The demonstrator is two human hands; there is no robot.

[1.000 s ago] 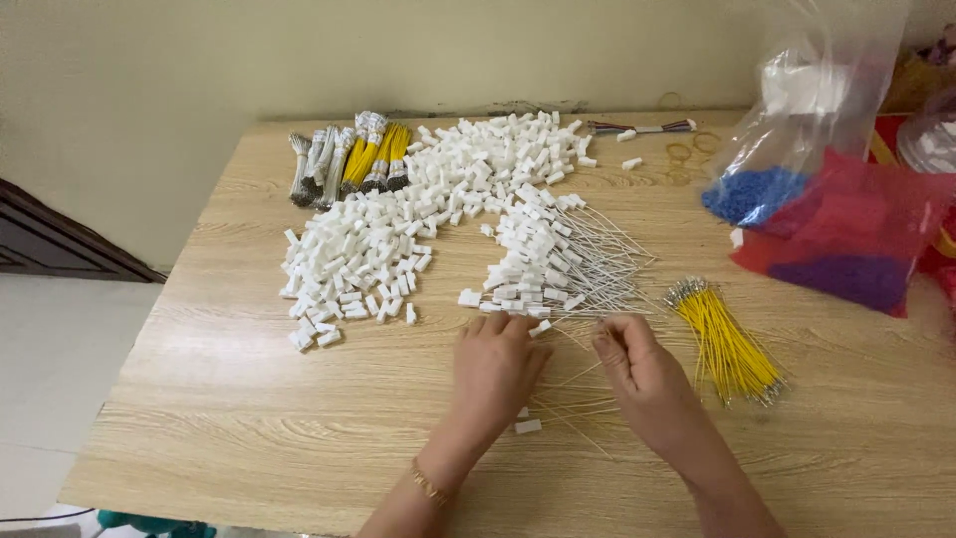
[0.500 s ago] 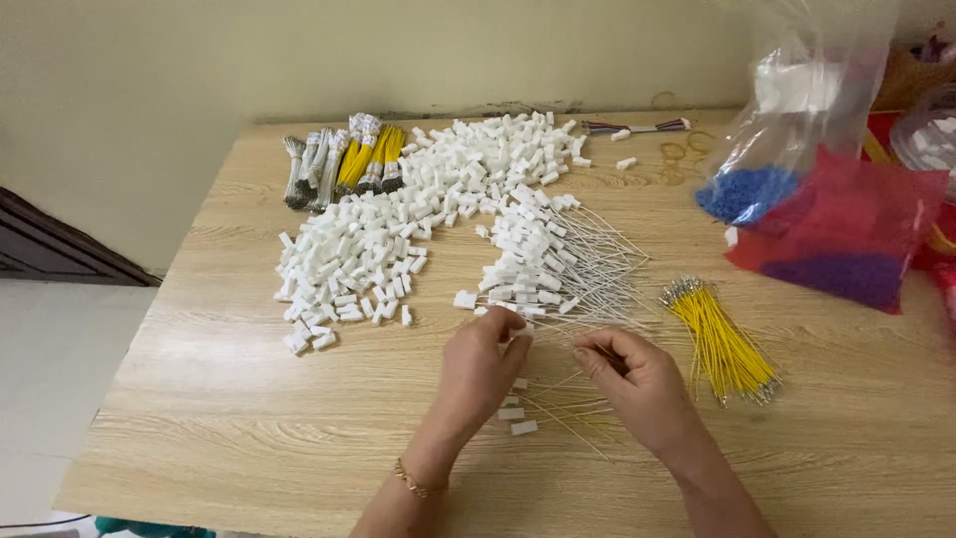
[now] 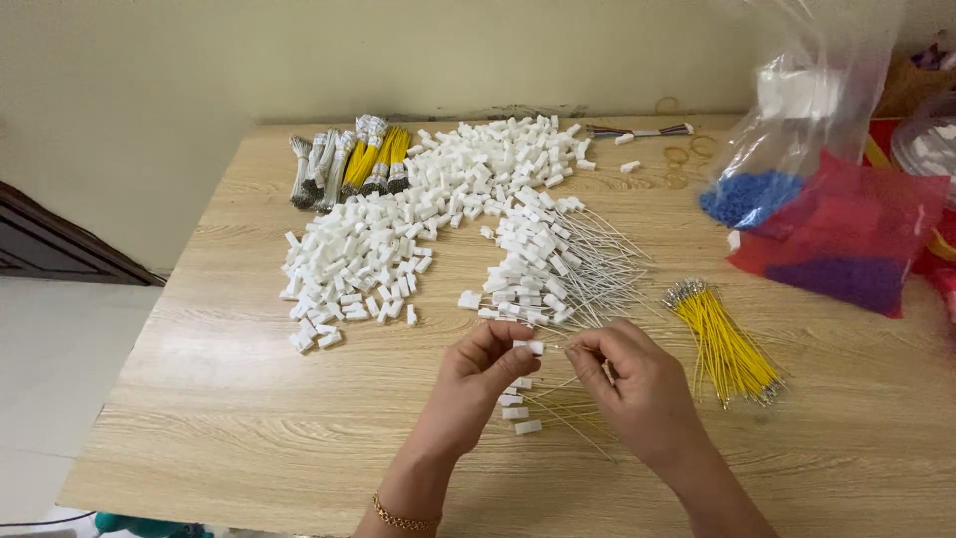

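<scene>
Spreading across most of the view is a light wooden table [image 3: 249, 418], with a big heap of small white plastic plugs [image 3: 418, 219] scattered over its middle. At the far right lie clear plastic bags [image 3: 827, 199] holding blue and red pieces. Beside the heap sits a pile of plugs already fitted with thin wires [image 3: 558, 264], and right of that a bunch of yellow wires [image 3: 722, 344]. Bundles of grey and yellow wires [image 3: 349, 164] rest at the far edge. Near the front, the left hand [image 3: 478, 384] pinches a single white plug [image 3: 534, 347] between thumb and fingertips, held just above the table. The right hand [image 3: 637, 384] has its fingers closed on a thin wire [image 3: 570, 349], its end touching the plug. A few fitted plugs [image 3: 518, 410] lie below the hands.
</scene>
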